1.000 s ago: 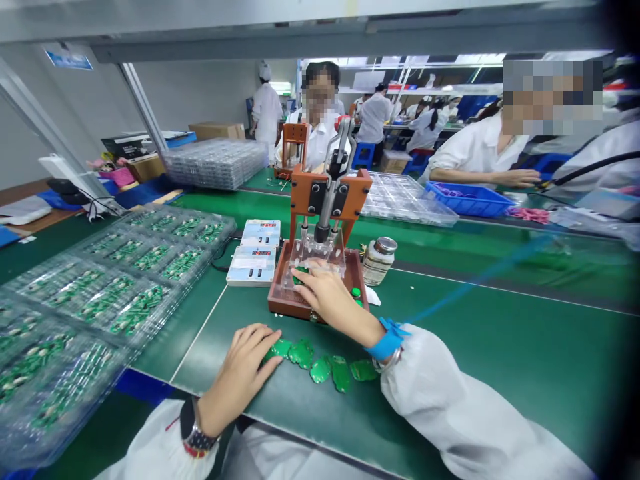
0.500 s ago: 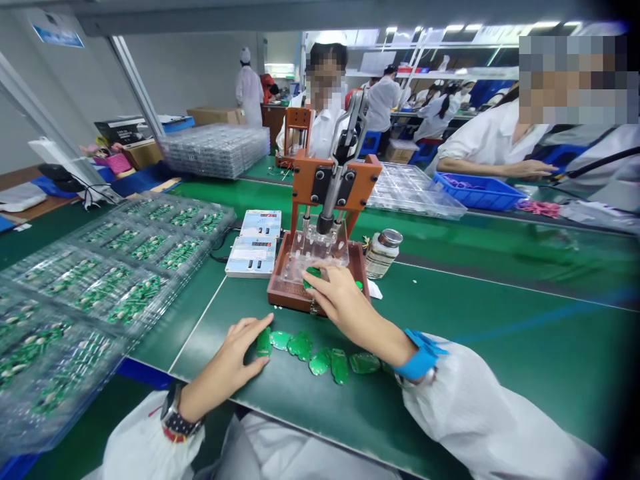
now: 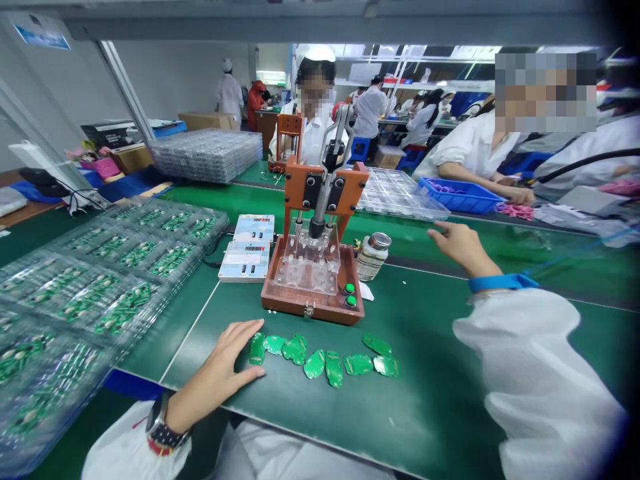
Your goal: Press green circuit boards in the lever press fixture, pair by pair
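My left hand [image 3: 227, 363] lies flat on the green mat with its fingers spread, fingertips touching the leftmost of several small green circuit boards [image 3: 325, 357] laid in a row. Behind the row stands an orange press fixture [image 3: 307, 303] with a clear nest, a raised lever [image 3: 334, 148] and two green buttons [image 3: 349, 294]. The nest shows no green board in it. My right hand [image 3: 457, 243] hovers to the right of the fixture above the darker green belt [image 3: 500, 257], fingers loosely apart with nothing visible in them. A blue strap [image 3: 500, 282] circles that wrist.
Clear trays of green boards [image 3: 100, 280] fill the left side. Two white meter boxes [image 3: 247, 250] and a small jar [image 3: 373, 257] flank the fixture. Stacked trays [image 3: 205, 153], flat clear trays [image 3: 400, 193] and a blue bin [image 3: 460, 197] sit farther back, where other people in white coats [image 3: 475, 147] work.
My right hand pulled back from the fixture's nest, where it pinched a green board, and swung up and right over the belt. The left hand shifted slightly along the row.
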Available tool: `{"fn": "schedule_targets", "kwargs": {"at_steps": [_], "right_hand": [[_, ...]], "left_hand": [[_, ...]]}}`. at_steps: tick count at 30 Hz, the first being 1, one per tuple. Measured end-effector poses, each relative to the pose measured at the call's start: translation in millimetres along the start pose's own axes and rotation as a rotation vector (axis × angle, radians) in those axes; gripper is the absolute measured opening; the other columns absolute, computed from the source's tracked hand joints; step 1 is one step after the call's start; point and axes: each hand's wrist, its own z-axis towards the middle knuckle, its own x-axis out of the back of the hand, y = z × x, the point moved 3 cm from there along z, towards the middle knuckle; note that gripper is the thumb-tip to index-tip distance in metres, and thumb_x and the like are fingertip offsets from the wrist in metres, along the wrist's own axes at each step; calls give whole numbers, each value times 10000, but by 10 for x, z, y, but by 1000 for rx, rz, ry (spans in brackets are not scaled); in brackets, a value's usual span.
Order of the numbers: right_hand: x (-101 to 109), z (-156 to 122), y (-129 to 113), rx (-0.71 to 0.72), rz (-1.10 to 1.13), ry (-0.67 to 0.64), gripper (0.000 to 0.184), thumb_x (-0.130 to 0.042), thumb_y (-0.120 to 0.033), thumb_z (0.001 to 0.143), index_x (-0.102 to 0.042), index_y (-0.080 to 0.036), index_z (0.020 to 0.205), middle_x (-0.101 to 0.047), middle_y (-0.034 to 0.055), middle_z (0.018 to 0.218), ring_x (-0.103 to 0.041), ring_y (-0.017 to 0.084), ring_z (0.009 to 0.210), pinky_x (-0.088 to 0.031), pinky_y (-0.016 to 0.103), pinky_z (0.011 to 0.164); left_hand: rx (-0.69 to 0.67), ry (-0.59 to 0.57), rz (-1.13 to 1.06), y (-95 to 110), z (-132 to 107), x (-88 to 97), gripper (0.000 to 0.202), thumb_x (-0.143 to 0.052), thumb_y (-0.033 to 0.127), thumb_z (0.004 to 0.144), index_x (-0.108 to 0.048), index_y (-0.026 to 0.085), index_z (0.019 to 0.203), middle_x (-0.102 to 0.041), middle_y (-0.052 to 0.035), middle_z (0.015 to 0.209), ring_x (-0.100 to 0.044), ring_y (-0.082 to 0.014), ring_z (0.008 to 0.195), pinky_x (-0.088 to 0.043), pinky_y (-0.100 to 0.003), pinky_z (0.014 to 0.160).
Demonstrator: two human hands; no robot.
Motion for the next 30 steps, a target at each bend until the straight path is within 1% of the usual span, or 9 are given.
{"fn": "schedule_targets", "kwargs": {"at_steps": [4, 6, 7, 10, 11, 14, 19, 24, 30], "right_hand": [[24, -170, -429, -37, 6, 176, 244, -588, -278, 855, -620, -45, 922, -604, 260, 967, -591, 281, 963, -448, 370, 697], [206, -542, -884, 164, 159, 388, 141, -446, -165, 908, -581, -126, 892, -600, 184, 964, -572, 239, 1008, -475, 350, 744], [320, -799, -1163, 385, 290, 516, 154, -424, -119, 900, -558, -167, 840, -601, 130, 900, -582, 220, 971, -485, 362, 773], [429, -1547, -1997, 907, 390, 230, 142, -471, -173, 904, -571, -265, 863, -627, 11, 881, -613, 137, 841, -536, 267, 705], [384, -1751, -2226, 992, 369, 7, 154, -473, -159, 904, -579, -271, 905, -638, 16, 930, -616, 153, 864, -553, 286, 736], [126, -2109, -2644, 925, 275, -404, 116, -564, -234, 874, -597, -248, 985, -643, 68, 975, -616, 245, 892, -579, 382, 743], [-256, -2175, -2840, 903, 256, -451, 167, -563, -67, 769, -604, -227, 795, -616, 56, 762, -600, 247, 771, -565, 401, 693], [-57, -2063, -2741, 918, 391, -397, 243, -453, -129, 892, -576, -183, 1094, -618, 66, 1060, -556, 202, 961, -531, 334, 833], [-6, -1819, -2214, 727, 498, -84, 386, -421, -9, 871, -502, -143, 1223, -563, 126, 1195, -454, 252, 1117, -482, 444, 911]], "left_hand": [[14, 98, 33, 45, -59, -96, 563, -623, 222, 837, -452, 269, 1372, -563, -83, 1278, -496, -264, 1186, -443, -440, 999], [18, 121, 39, 37, -74, -133, 520, -608, 203, 848, -479, 263, 1348, -590, -82, 1228, -513, -258, 1150, -460, -436, 975], [17, 124, 40, 30, -76, -140, 500, -608, 205, 850, -495, 259, 1333, -602, -81, 1201, -523, -257, 1128, -469, -432, 961], [13, 113, 41, 22, -64, -100, 471, -631, 242, 839, -528, 248, 1298, -620, -79, 1144, -550, -257, 1078, -489, -421, 927], [14, 113, 42, 27, -56, -70, 461, -629, 254, 839, -534, 248, 1290, -622, -77, 1136, -558, -257, 1070, -490, -418, 925], [49, 128, 39, 36, -20, 32, 407, -557, 253, 876, -531, 248, 1282, -586, -78, 1208, -566, -245, 1098, -487, -395, 938], [61, 217, 45, -62, 58, 119, 401, -382, 172, 920, -517, 223, 1293, -503, -97, 1334, -502, -230, 1228, -438, -387, 1016], [-7, 193, 101, -160, 107, 95, 519, -316, 62, 878, -498, 239, 1331, -566, -83, 1266, -508, -217, 1198, -424, -418, 1014], [-148, 35, 248, -167, 23, 34, 607, -279, -30, 824, -591, 279, 1243, -599, -47, 1290, -429, -263, 1279, -397, -474, 980]]}}
